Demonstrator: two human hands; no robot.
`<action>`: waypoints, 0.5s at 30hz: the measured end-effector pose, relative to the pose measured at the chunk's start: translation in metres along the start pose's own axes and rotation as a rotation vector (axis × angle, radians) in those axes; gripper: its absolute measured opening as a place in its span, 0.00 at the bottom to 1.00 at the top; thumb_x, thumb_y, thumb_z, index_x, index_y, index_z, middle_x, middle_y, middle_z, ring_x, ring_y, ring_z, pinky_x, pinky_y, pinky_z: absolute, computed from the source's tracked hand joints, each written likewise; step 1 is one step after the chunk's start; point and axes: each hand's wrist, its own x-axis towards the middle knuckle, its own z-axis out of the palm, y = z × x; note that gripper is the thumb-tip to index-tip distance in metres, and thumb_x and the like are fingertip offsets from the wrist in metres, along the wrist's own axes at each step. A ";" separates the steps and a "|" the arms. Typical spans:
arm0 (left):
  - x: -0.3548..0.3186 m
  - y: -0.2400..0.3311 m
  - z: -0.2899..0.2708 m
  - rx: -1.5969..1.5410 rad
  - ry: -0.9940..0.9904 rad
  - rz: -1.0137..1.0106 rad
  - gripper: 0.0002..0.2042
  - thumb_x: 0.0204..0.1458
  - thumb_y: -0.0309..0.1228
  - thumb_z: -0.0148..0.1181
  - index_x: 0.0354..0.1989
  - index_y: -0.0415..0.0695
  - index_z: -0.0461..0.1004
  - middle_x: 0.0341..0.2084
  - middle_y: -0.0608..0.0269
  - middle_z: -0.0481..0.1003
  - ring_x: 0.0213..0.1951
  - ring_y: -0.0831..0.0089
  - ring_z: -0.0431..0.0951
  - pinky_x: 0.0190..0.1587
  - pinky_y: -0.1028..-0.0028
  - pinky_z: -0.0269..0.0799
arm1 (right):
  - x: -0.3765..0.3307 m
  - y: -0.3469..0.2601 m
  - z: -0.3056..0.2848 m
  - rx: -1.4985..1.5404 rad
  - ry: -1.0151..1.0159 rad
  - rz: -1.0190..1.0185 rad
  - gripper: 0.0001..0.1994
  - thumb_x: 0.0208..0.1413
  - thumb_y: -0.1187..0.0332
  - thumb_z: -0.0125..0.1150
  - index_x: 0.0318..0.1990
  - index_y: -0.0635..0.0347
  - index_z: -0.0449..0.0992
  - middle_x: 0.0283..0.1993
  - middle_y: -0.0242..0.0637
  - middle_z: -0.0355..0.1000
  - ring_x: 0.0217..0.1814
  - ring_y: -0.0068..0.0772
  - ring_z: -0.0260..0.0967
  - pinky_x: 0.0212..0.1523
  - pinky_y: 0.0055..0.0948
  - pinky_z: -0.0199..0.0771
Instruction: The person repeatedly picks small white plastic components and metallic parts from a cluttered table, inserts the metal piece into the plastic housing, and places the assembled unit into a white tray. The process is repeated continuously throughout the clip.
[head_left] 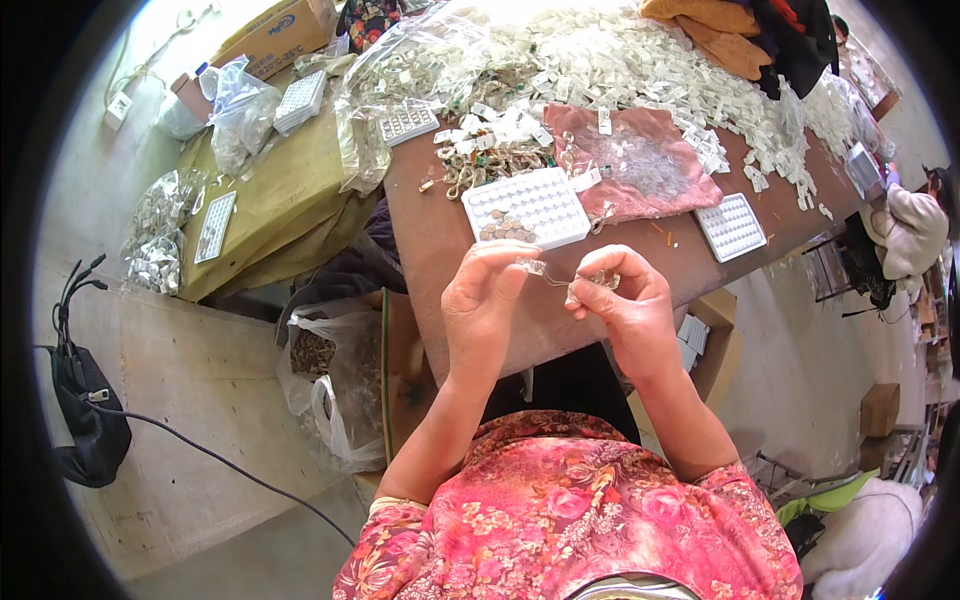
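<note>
Above the near edge of the brown table (430,250), my left hand (478,305) pinches a small clear-and-white tag (531,266) between thumb and fingers. A thin string (556,281) runs from this tag to my right hand (632,310). Its fingers are closed on a small beaded strand (600,281), mostly hidden by the fingertips. Just beyond my hands lies a white compartment tray (560,205), with several small round brownish pieces (508,226) gathered at its near left.
A large heap of white tags (560,60) covers the far table. Beaded strands (490,165) and a red cloth (640,165) lie nearer. Another white tray (731,227) sits right. Plastic bags (335,380) stand lower left. Another person (910,230) is at far right.
</note>
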 end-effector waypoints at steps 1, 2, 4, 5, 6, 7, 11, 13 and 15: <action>0.000 0.001 -0.001 0.006 -0.002 -0.027 0.09 0.58 0.31 0.57 0.39 0.37 0.75 0.40 0.61 0.76 0.44 0.75 0.72 0.51 0.75 0.64 | -0.001 0.000 0.000 -0.067 0.019 -0.056 0.06 0.53 0.81 0.61 0.38 0.65 0.73 0.37 0.35 0.70 0.34 0.24 0.72 0.33 0.20 0.73; -0.001 0.002 -0.001 0.008 0.000 -0.055 0.11 0.59 0.34 0.57 0.39 0.37 0.74 0.39 0.61 0.76 0.44 0.75 0.72 0.51 0.75 0.64 | -0.001 0.001 0.000 -0.132 0.023 -0.110 0.06 0.52 0.83 0.61 0.36 0.64 0.74 0.36 0.34 0.70 0.33 0.23 0.71 0.32 0.20 0.72; -0.002 0.002 -0.001 -0.003 0.011 -0.100 0.07 0.58 0.28 0.56 0.39 0.38 0.75 0.38 0.64 0.76 0.42 0.78 0.73 0.49 0.78 0.65 | -0.001 -0.001 -0.004 -0.181 0.011 -0.128 0.06 0.52 0.82 0.62 0.36 0.65 0.75 0.38 0.33 0.70 0.34 0.21 0.72 0.34 0.19 0.73; -0.003 0.002 0.000 -0.014 0.018 -0.126 0.06 0.58 0.25 0.55 0.39 0.38 0.76 0.38 0.65 0.77 0.41 0.79 0.73 0.49 0.79 0.65 | 0.000 -0.003 -0.006 -0.199 0.013 -0.135 0.06 0.52 0.82 0.63 0.37 0.66 0.75 0.39 0.32 0.69 0.35 0.20 0.72 0.35 0.18 0.74; -0.003 0.002 0.001 -0.023 0.026 -0.135 0.05 0.58 0.25 0.55 0.39 0.38 0.76 0.38 0.65 0.77 0.41 0.79 0.73 0.49 0.79 0.66 | -0.001 -0.003 -0.008 -0.214 -0.004 -0.149 0.06 0.52 0.82 0.62 0.36 0.66 0.75 0.39 0.32 0.69 0.35 0.19 0.72 0.34 0.18 0.73; -0.004 0.001 0.002 -0.037 0.037 -0.146 0.05 0.58 0.25 0.55 0.39 0.38 0.76 0.37 0.65 0.77 0.41 0.79 0.73 0.49 0.79 0.66 | -0.002 -0.003 -0.009 -0.224 -0.008 -0.160 0.05 0.52 0.83 0.62 0.36 0.66 0.75 0.39 0.32 0.69 0.35 0.19 0.71 0.34 0.17 0.73; -0.006 -0.002 0.003 0.066 0.011 -0.106 0.08 0.59 0.30 0.56 0.39 0.38 0.74 0.36 0.64 0.77 0.41 0.78 0.73 0.49 0.78 0.65 | -0.001 -0.006 -0.011 -0.267 0.014 -0.155 0.09 0.50 0.80 0.65 0.39 0.64 0.76 0.41 0.36 0.69 0.39 0.24 0.72 0.38 0.22 0.73; -0.007 -0.003 0.004 0.095 0.044 -0.101 0.06 0.59 0.28 0.57 0.39 0.38 0.74 0.36 0.65 0.77 0.40 0.79 0.74 0.47 0.80 0.67 | 0.003 -0.009 -0.011 -0.687 0.072 -0.446 0.11 0.47 0.77 0.68 0.40 0.62 0.77 0.42 0.38 0.70 0.42 0.31 0.72 0.42 0.28 0.73; -0.007 -0.004 0.007 0.095 0.072 -0.126 0.05 0.58 0.27 0.57 0.38 0.38 0.74 0.35 0.65 0.77 0.39 0.80 0.74 0.46 0.81 0.67 | 0.006 -0.012 -0.009 -0.966 0.092 -0.639 0.14 0.44 0.75 0.69 0.41 0.59 0.77 0.43 0.40 0.71 0.45 0.37 0.71 0.45 0.33 0.72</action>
